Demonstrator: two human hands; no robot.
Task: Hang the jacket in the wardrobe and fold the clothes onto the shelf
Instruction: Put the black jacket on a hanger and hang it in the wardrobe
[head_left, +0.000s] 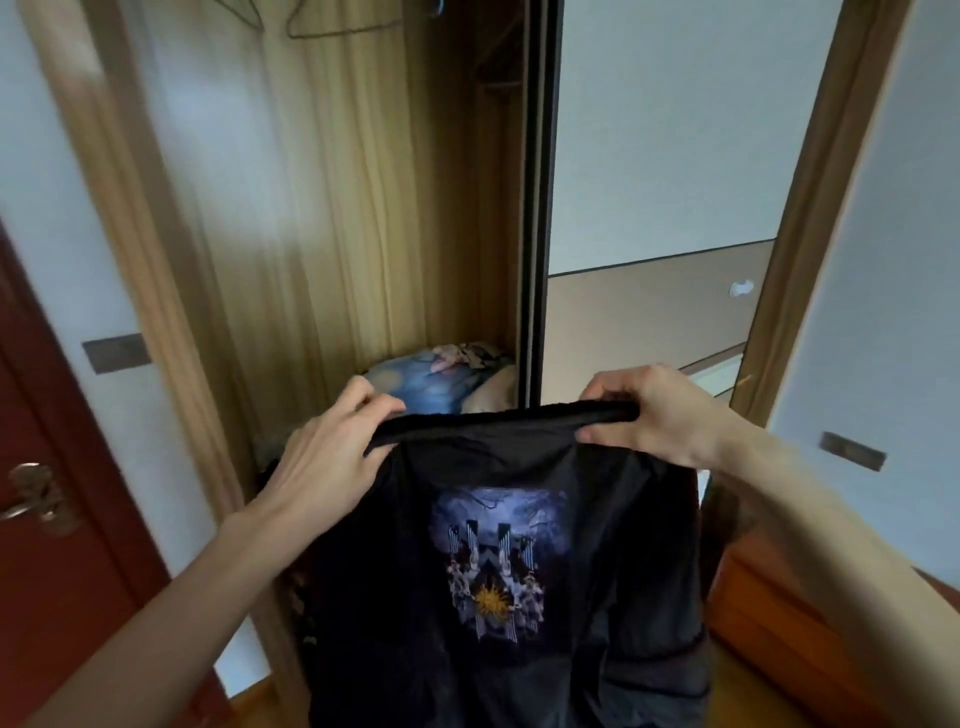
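A black T-shirt (498, 613) with a blue and white printed picture hangs in front of me, held up by its top edge. My left hand (327, 457) grips the left end of that edge and my right hand (660, 410) grips the right end. Behind it stands the open wardrobe (322, 208), wooden inside. On its shelf (498, 387) lies a blue patterned bundle of cloth (431, 379). Empty wire hangers (332, 26) hang at the top of the wardrobe. No jacket can be made out.
A dark-framed sliding mirror door (535, 208) stands right of the opening. A red-brown room door with a metal handle (36, 504) is at the left. Wooden furniture (779, 613) and wood floor (254, 701) lie below.
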